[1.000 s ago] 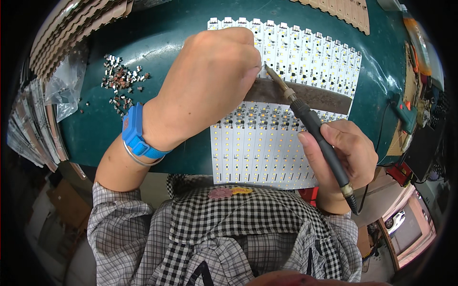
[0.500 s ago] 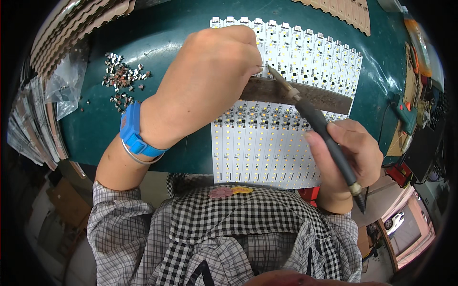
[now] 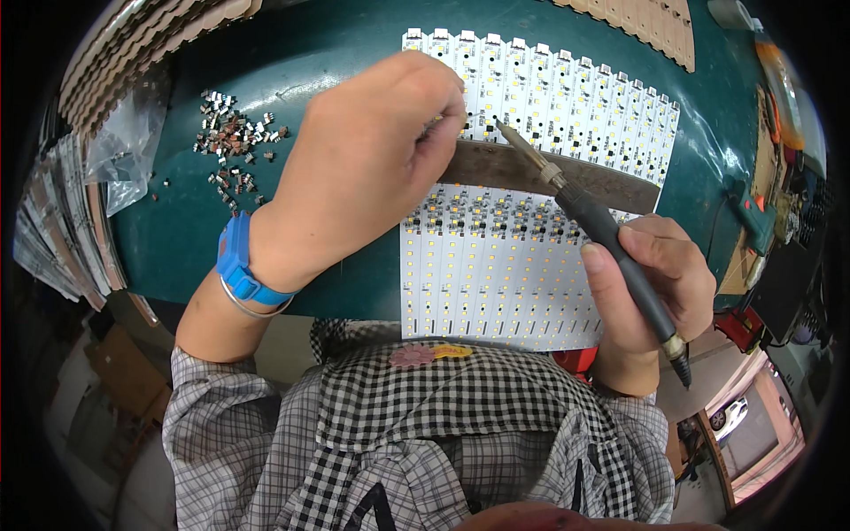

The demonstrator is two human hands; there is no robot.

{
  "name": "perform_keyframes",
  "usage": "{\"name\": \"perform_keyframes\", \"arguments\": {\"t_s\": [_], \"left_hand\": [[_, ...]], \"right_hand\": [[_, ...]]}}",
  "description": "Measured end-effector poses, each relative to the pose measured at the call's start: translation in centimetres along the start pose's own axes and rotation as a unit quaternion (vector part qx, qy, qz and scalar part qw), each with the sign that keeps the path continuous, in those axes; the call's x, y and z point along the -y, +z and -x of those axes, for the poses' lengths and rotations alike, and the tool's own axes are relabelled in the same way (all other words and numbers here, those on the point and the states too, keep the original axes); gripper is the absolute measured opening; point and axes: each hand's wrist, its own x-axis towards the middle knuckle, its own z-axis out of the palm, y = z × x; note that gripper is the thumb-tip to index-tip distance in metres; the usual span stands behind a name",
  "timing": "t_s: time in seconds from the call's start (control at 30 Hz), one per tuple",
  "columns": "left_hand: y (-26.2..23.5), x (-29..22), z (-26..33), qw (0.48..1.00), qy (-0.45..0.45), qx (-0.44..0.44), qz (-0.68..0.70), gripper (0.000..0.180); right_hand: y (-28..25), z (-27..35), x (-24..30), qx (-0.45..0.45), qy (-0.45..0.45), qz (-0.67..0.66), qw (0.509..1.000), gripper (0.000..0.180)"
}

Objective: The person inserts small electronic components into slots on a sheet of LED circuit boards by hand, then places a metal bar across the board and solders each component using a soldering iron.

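Observation:
My right hand (image 3: pixel 657 281) holds a soldering iron (image 3: pixel 611 239) by its dark handle, its tip slanting up and left onto the white LED circuit boards (image 3: pixel 496 274). Those boards lie side by side as one panel, each a narrow strip with small yellowish LEDs and black parts. Across them rests a dark flat bar (image 3: pixel 584 177). My left hand (image 3: pixel 372 150), closed, hovers above the panel's upper left part, wearing a blue wrist strap (image 3: pixel 236 257); what its fingers hold, if anything, is hidden. Left of it lies a loose pile of tiny connectors (image 3: pixel 232 133) on the green mat (image 3: pixel 336 288).
Corrugated tan strips (image 3: pixel 146 57) are stacked at the far left, beside a clear plastic bag (image 3: pixel 128 159) and a bundle of thin strips (image 3: pixel 57 226). More tan strips (image 3: pixel 651 31) lie at the top right. A green-handled tool (image 3: pixel 753 217) with a cord sits at the right edge.
My left hand has drawn back to the left, away from the iron's tip. The iron stays over the boards with my right hand. The whole view has shifted slightly.

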Motion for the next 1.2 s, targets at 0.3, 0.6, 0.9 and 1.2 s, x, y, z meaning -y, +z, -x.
{"name": "perform_keyframes", "arguments": {"t_s": [0.3, 0.6, 0.9, 1.2], "left_hand": [[0.2, 0.5, -0.2, 1.000, 0.016, 0.011, -0.021, 0.011], [0.3, 1.0, -0.7, 0.999, 0.035, 0.007, -0.011, 0.011], [0.1, 1.0, -1.2, 0.998, 0.060, 0.016, -0.024, 0.010], [0.2, 0.6, -1.4, 0.997, 0.044, 0.030, -0.047, 0.008]], "right_hand": [[1.2, -0.3, 0.0, 0.001, 0.001, 0.018, 1.000, 0.033], [1.0, -1.0, 0.3, 0.021, -0.005, 0.036, 0.999, 0.032], [0.9, -1.0, 0.6, 0.034, -0.011, 0.041, 0.999, 0.031], [0.6, -1.5, 1.3, 0.074, -0.033, 0.062, 0.995, 0.034]]}}
